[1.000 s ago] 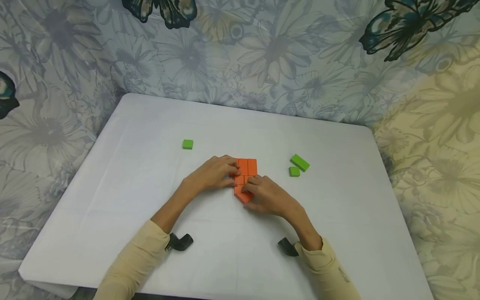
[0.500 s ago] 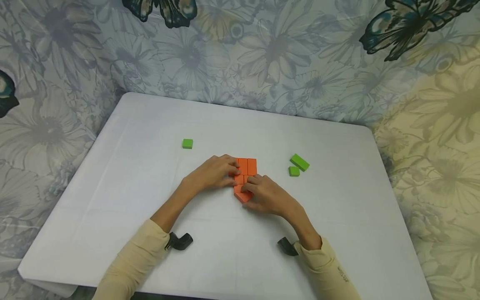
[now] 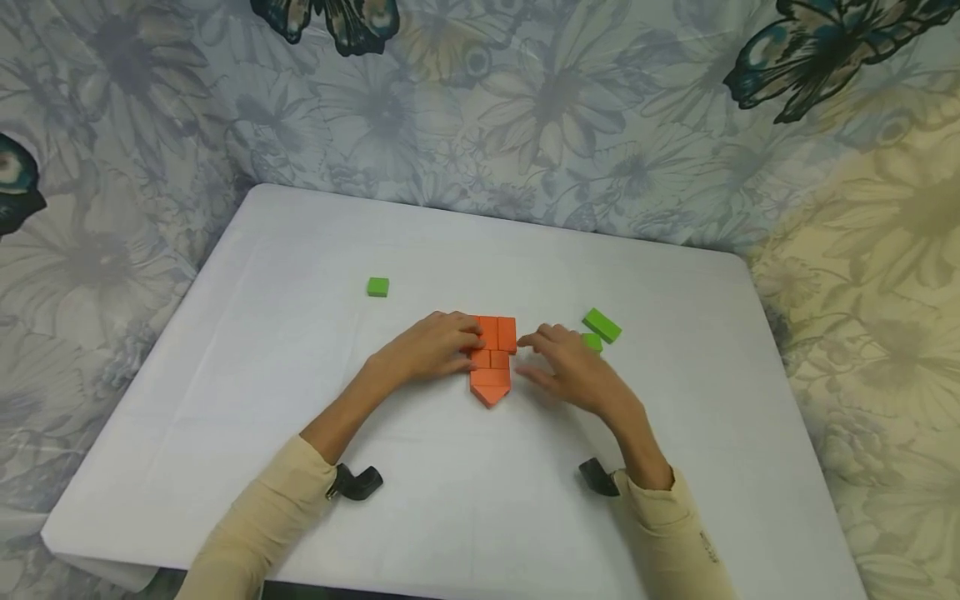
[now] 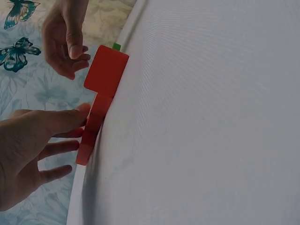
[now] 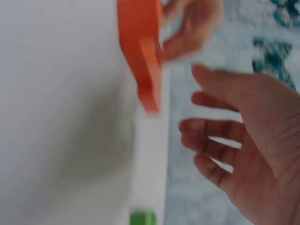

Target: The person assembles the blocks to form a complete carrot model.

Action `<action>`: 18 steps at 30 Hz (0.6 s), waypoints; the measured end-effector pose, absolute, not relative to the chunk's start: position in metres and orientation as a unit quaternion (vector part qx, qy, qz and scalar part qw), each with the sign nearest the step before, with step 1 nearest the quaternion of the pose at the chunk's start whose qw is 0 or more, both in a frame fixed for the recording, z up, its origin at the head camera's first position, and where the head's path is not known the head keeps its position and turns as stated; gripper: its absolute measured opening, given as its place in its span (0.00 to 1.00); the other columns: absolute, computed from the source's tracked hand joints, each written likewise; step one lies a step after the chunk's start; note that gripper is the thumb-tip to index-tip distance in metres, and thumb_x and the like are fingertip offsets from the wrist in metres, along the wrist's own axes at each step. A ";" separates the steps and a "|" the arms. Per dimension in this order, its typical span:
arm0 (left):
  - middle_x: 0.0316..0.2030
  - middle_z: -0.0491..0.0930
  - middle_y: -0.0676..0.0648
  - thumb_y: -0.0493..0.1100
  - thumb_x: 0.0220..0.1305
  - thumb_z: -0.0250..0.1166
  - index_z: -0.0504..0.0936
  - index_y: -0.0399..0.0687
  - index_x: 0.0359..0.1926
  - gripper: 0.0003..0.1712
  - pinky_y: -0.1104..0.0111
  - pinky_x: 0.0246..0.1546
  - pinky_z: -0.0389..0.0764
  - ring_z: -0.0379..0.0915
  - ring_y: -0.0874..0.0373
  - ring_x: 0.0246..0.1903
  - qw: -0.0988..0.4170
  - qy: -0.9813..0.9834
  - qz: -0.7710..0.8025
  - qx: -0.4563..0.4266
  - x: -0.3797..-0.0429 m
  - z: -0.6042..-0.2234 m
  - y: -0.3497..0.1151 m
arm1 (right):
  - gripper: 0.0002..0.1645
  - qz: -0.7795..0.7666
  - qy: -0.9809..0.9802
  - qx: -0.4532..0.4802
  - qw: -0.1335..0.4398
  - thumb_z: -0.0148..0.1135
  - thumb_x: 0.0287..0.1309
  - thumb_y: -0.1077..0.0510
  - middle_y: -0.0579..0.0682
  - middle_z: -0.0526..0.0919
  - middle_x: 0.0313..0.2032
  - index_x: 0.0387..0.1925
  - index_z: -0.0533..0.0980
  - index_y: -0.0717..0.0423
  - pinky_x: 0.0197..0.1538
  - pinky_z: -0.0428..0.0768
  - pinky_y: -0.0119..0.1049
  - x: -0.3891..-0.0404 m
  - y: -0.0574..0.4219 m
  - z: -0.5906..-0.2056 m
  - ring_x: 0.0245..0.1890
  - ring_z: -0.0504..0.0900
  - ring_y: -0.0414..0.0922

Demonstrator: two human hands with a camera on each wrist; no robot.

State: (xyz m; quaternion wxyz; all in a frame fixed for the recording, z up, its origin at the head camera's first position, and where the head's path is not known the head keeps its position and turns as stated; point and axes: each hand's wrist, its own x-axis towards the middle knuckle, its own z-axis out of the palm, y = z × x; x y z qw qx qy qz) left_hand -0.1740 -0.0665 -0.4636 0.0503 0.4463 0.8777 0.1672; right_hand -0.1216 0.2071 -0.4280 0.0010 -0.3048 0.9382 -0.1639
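- On the white tabletop (image 3: 450, 517), at left, a small green block (image 3: 378, 287) lies alone, farther from the person than the left hand (image 3: 431, 346).
- That hand has loosely extended fingers, not curled round anything; from here I see fingertips at the left side of the orange blocks (image 3: 491, 360).
- Those blocks lie packed together between the two hands, a triangular one (image 3: 491, 395) pointing toward the person.
- Just right of them is the right hand (image 3: 577, 367), fingers relaxed, holding nothing.
- Past it, a green square (image 3: 593, 342), partly hidden by that hand, lies beside a longer green block (image 3: 602, 325).
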 end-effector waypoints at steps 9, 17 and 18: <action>0.64 0.81 0.46 0.48 0.75 0.65 0.84 0.49 0.64 0.21 0.53 0.66 0.78 0.73 0.50 0.68 0.042 0.871 0.164 0.460 -0.167 -0.463 -0.061 | 0.20 -0.075 0.989 -0.123 -0.033 0.65 0.65 0.68 0.69 0.84 0.47 0.58 0.81 0.66 0.45 0.82 0.60 -0.145 0.295 -0.433 0.46 0.83 0.66; 0.61 0.83 0.47 0.47 0.75 0.65 0.85 0.49 0.62 0.19 0.57 0.69 0.77 0.75 0.51 0.66 0.047 0.870 0.174 0.458 -0.167 -0.464 -0.059 | 0.19 -0.152 0.983 -0.081 -0.065 0.70 0.59 0.69 0.71 0.86 0.48 0.53 0.83 0.71 0.49 0.85 0.60 -0.148 0.313 -0.451 0.47 0.87 0.66; 0.61 0.83 0.47 0.46 0.75 0.65 0.85 0.48 0.62 0.19 0.58 0.70 0.76 0.74 0.51 0.66 0.050 0.870 0.176 0.458 -0.168 -0.464 -0.059 | 0.18 -0.159 0.981 -0.081 -0.081 0.69 0.59 0.70 0.71 0.86 0.47 0.52 0.83 0.72 0.47 0.85 0.59 -0.148 0.312 -0.451 0.46 0.87 0.66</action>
